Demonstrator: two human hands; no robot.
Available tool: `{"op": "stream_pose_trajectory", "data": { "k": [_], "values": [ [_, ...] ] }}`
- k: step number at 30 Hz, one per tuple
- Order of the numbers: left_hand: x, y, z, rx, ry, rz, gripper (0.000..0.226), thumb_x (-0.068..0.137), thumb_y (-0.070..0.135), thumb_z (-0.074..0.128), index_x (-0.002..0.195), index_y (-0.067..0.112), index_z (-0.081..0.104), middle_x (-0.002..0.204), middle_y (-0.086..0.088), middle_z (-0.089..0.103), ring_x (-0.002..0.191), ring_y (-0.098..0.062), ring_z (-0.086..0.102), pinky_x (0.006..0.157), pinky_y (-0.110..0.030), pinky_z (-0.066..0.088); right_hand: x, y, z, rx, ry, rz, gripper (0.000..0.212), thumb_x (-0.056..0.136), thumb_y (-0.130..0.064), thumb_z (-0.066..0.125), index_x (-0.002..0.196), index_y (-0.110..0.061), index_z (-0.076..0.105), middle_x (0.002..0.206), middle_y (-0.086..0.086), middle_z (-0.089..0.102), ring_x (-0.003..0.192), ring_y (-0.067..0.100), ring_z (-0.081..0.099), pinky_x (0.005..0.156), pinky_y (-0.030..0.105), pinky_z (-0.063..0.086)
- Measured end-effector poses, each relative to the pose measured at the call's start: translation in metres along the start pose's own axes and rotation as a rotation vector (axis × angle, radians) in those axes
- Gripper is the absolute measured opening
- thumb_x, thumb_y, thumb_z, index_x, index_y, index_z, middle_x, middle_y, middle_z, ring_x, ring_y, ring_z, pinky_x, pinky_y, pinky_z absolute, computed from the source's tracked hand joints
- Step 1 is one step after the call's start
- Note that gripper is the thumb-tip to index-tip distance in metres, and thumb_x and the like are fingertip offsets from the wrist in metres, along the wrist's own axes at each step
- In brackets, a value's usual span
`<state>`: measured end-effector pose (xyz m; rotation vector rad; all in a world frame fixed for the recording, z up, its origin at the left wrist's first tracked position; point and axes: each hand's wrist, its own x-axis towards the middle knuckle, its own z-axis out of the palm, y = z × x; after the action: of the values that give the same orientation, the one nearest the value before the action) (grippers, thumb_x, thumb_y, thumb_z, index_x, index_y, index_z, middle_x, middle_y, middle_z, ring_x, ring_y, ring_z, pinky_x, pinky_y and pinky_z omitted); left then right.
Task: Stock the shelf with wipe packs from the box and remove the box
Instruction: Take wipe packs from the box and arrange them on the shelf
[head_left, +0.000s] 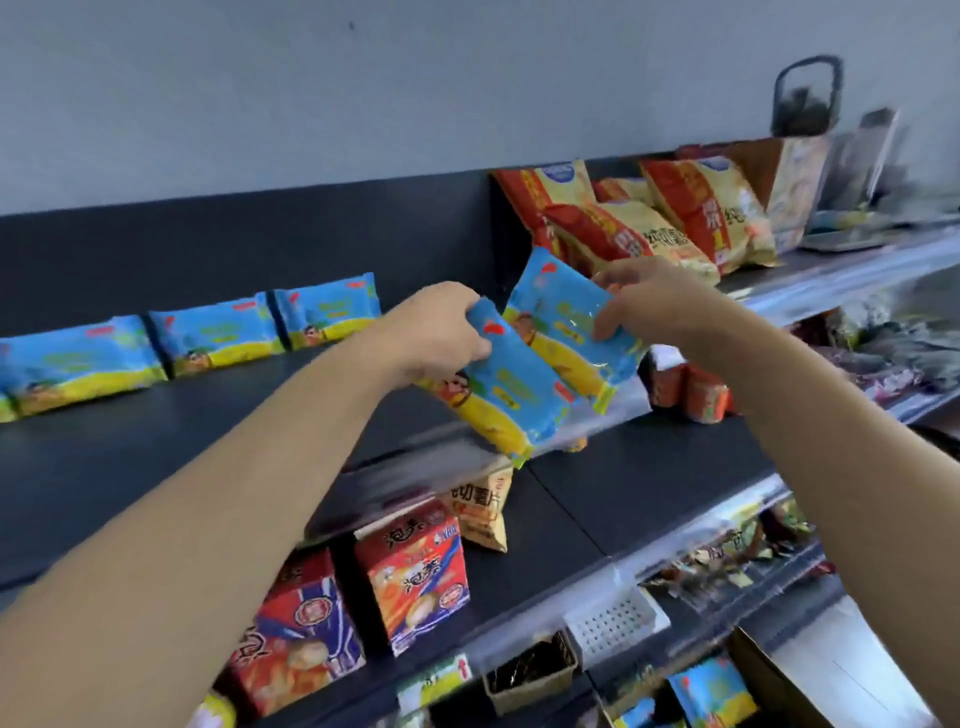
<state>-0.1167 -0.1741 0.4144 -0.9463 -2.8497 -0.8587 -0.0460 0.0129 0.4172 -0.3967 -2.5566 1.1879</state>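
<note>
My left hand (441, 332) grips the top end of a blue and yellow wipe pack (501, 395) held tilted over the front edge of the top shelf (156, 457). My right hand (649, 306) pinches a second wipe pack (566, 322) by its right side, just behind the first and touching it. Three more wipe packs (208, 343) stand in a row against the shelf's dark back panel at the left. The cardboard box (769, 675) sits at the bottom right, with blue packs (711, 691) showing inside.
Red and yellow snack bags (649, 218) fill the top shelf to the right of the held packs. Red snack boxes (415, 577) and a chip bag (480, 512) sit on the shelf below. A wicker basket (530, 670) and a white perforated tray (613, 618) lie lower down.
</note>
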Motion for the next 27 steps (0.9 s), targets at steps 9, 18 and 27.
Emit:
{"op": "stream_pose_trajectory", "data": {
  "k": [9, 18, 27],
  "values": [
    [-0.016, -0.147, -0.110, -0.290, 0.268, -0.376, 0.015, 0.092, 0.008, 0.054, 0.102, 0.003, 0.064, 0.100, -0.016, 0.069, 0.081, -0.026, 0.062, 0.085, -0.045, 0.054, 0.072, -0.092, 0.096, -0.119, -0.119, -0.273, 0.031, 0.076, -0.002, 0.064, 0.105, -0.012, 0.063, 0.089, 0.004, 0.059, 0.076, 0.021, 0.056, 0.058, 0.025, 0.044],
    [0.020, -0.253, -0.129, -0.418, 0.500, -0.637, 0.032, 0.092, 0.010, 0.056, 0.122, -0.001, 0.053, 0.122, -0.013, 0.059, 0.105, -0.028, 0.061, 0.090, -0.040, 0.053, 0.145, -0.117, 0.173, -0.382, -0.161, -0.367, 0.030, 0.079, -0.013, 0.069, 0.104, -0.020, 0.055, 0.113, 0.003, 0.060, 0.103, 0.029, 0.059, 0.096, 0.048, 0.045],
    [0.046, -0.292, -0.119, -0.553, 0.517, -0.728, 0.026, 0.094, 0.006, 0.050, 0.120, 0.003, 0.049, 0.112, -0.010, 0.056, 0.099, -0.023, 0.059, 0.095, -0.040, 0.052, 0.194, -0.120, 0.213, -0.431, -0.240, -0.316, 0.034, 0.079, -0.017, 0.072, 0.110, -0.023, 0.062, 0.098, -0.003, 0.054, 0.092, 0.021, 0.053, 0.097, 0.045, 0.045]
  ]
}}
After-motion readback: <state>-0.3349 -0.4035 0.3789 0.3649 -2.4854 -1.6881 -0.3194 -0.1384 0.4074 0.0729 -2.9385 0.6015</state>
